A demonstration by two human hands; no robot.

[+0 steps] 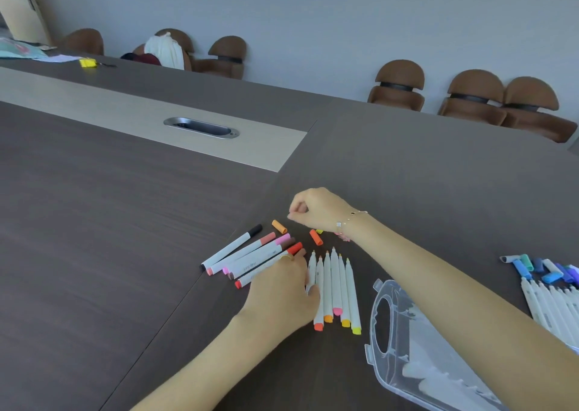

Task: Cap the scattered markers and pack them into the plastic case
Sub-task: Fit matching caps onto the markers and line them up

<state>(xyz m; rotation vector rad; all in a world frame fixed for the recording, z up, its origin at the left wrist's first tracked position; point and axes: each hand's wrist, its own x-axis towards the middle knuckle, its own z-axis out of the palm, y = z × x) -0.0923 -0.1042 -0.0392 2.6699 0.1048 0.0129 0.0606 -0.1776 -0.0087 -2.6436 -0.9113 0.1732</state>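
Several capped markers point(247, 252) with black, salmon, pink, brown and red caps lie fanned on the dark table. To their right, several uncapped white markers point(336, 285) lie side by side, tips pointing away. My left hand point(282, 291) rests palm down across both groups, its fingertips near the red cap. Loose caps lie beyond them: orange point(279, 226), red-orange point(316, 237) and yellow point(319, 231). My right hand point(313, 210) hovers over these caps with fingers curled and fingertips pinched together; nothing shows between them. The clear plastic case point(407, 348) lies open at lower right, under my right forearm.
A second bunch of uncapped white markers point(551, 301) with blue, teal and purple caps point(539, 268) lies at the right edge. A metal cable slot point(201, 127) sits in the table's pale strip. Brown chairs point(401, 85) line the far wall.
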